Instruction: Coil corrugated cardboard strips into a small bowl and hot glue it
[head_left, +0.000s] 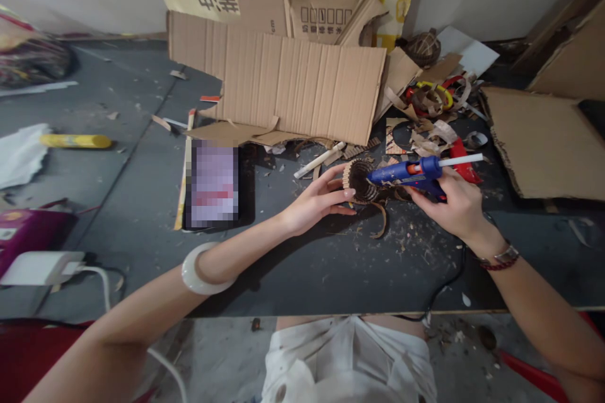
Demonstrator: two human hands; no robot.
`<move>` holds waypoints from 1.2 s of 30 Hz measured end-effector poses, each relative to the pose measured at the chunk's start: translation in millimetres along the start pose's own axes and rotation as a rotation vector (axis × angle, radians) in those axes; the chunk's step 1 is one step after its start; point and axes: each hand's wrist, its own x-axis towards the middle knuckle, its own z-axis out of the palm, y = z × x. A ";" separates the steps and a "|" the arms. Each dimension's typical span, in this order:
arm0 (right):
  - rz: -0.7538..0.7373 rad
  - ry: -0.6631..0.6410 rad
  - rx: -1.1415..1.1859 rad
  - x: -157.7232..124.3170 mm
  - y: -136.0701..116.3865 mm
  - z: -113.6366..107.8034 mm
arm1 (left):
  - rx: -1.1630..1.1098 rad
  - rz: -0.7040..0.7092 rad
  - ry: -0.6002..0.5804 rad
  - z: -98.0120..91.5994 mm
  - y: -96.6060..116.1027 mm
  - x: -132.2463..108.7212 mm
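Observation:
My left hand [316, 198] grips a round coiled ring of corrugated cardboard [358, 181] from its left side, fingers curled around the rim. My right hand [454, 204] holds a blue hot glue gun [406, 175] sideways over the table. Its nozzle points at the ring's dark hollow and appears to touch or nearly touch it; the exact tip is hidden. A white glue stick [460, 160] juts from the gun's rear. A curved cardboard strip [379, 219] lies just below the ring.
The dark tabletop [340, 264] is littered with cardboard shavings. Large corrugated sheets [288, 85] stand behind my hands, and another sheet [543, 145] lies at right. A phone [215, 184] with a blurred screen lies left. A black cable [447, 283] runs off the table's front edge.

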 end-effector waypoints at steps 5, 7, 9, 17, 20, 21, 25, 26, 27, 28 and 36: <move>-0.017 0.046 0.028 0.9 -0.2 0.4 | -0.010 0.004 -0.013 0.0 0.2 0.1; -0.024 0.061 0.012 0.0 -0.3 1.3 | -0.015 0.004 -0.008 0.6 0.8 0.0; -0.024 0.065 0.005 -0.7 -0.8 2.2 | -0.018 0.001 -0.009 1.1 1.2 -0.2; -0.016 0.066 0.023 -0.6 -1.3 2.1 | 0.023 0.004 -0.012 -0.4 0.0 -0.7; -0.023 0.077 0.018 -1.4 -0.5 1.6 | 0.028 0.007 -0.016 -0.8 -0.1 -0.7; -0.025 0.077 0.012 -1.6 -0.4 1.5 | 0.028 0.007 -0.014 -0.6 0.1 -0.8; -0.027 0.064 -0.011 -0.9 -0.7 1.3 | 0.028 -0.002 -0.004 1.0 1.1 -1.1; -0.025 0.063 -0.007 -0.4 -0.7 1.3 | 0.030 -0.002 -0.004 1.4 1.3 -1.1; -0.023 0.064 0.000 0.0 -0.6 1.2 | 0.032 -0.002 -0.005 1.7 1.5 -1.1; -0.023 0.066 0.009 0.4 -0.5 1.1 | 0.035 -0.001 -0.007 1.8 1.6 -1.1; -0.009 0.062 -0.021 -0.9 -0.4 1.3 | 0.037 0.002 -0.012 0.3 0.8 -1.0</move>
